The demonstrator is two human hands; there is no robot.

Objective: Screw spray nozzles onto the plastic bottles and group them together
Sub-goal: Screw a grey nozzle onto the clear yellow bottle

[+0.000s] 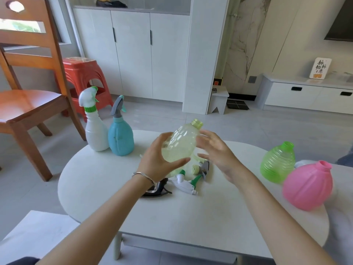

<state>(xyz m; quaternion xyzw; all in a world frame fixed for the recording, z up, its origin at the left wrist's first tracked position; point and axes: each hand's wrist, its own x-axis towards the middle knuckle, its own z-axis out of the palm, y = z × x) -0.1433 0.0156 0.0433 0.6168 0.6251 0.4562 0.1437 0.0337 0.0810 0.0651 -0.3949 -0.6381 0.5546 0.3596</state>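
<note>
The left hand [158, 159] grips the pale yellow bottle [180, 143], tilted above the counter [107, 188], over the loose nozzles [184, 183]. The right hand [215, 150], fingers spread and empty, hovers just beside the bottle.

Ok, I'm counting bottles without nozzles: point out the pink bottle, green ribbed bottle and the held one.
pink bottle [307, 186], head view, body.
green ribbed bottle [277, 165], head view, ribbed body.
pale yellow bottle [179, 146], head view, body.

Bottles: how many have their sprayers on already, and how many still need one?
Two are done: the white bottle and the blue bottle stand together with nozzles on. The left hand holds the pale yellow bottle, neck bare; the right hand is open beside it. The green bottle and pink bottle wait. Loose nozzles lie on the table.
</note>
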